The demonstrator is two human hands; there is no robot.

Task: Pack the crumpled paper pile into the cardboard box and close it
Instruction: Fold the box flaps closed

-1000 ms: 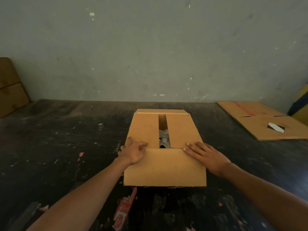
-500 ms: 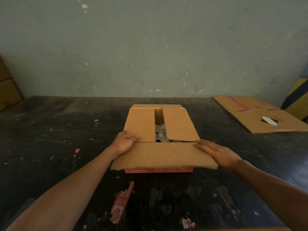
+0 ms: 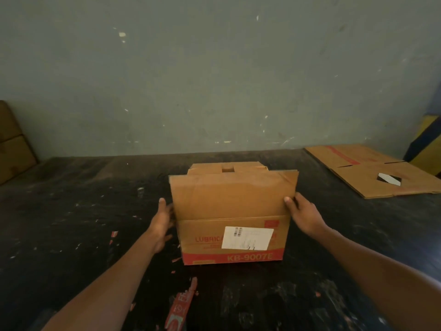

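Beside upright flap (image 3: 232,195), both hands

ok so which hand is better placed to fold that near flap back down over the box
Right. The right hand has its thumb on the upright near flap at its right edge. The left hand sits lower, beside the cardboard box wall.

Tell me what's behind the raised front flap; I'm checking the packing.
Behind the front flap, two folded flaps show, with a gap between. The flap hides the box interior.
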